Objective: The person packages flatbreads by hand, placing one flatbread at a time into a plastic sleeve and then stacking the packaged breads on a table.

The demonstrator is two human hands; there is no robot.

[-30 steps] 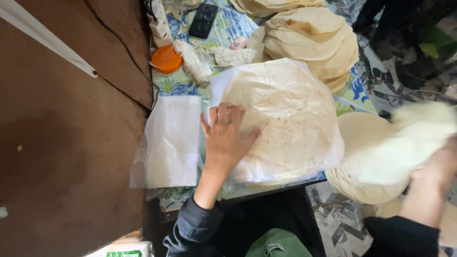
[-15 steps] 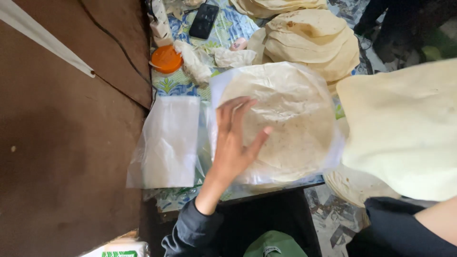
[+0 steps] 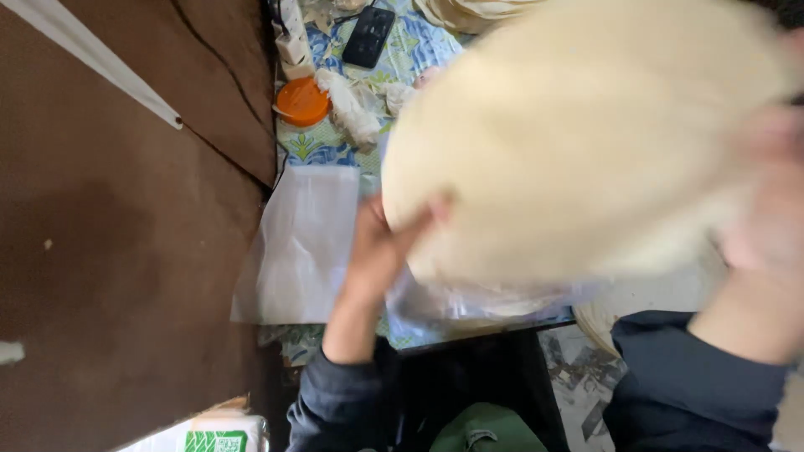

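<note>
A large round flatbread (image 3: 586, 134), pale cream, thin and floppy with a smooth floury face, filled most of the upper right of the view, blurred and held up above the table. The left hand (image 3: 381, 247) met its lower left edge, fingers (image 3: 423, 219) spread and lying against the soft rim, the thumb side hidden behind the bread. The right hand (image 3: 766, 201) was a blur at the bread's right edge; it touched the bread, but how its fingers stood could not be told. Both arms wore dark blue sleeves (image 3: 343, 402). Under the bread a crinkled clear plastic sheet (image 3: 469, 301) showed, glossy and wrinkled. Just to the left lay a flat clear plastic bag (image 3: 301, 243), rectangular and milky. The table carried a cloth (image 3: 322, 146) printed with blue and green leaves. Further up sat a round orange lid (image 3: 303, 100), a crumpled white rag (image 3: 352, 113) beside it, and a black phone (image 3: 368, 38). Brown carpet (image 3: 126, 226) covered the left.
</note>
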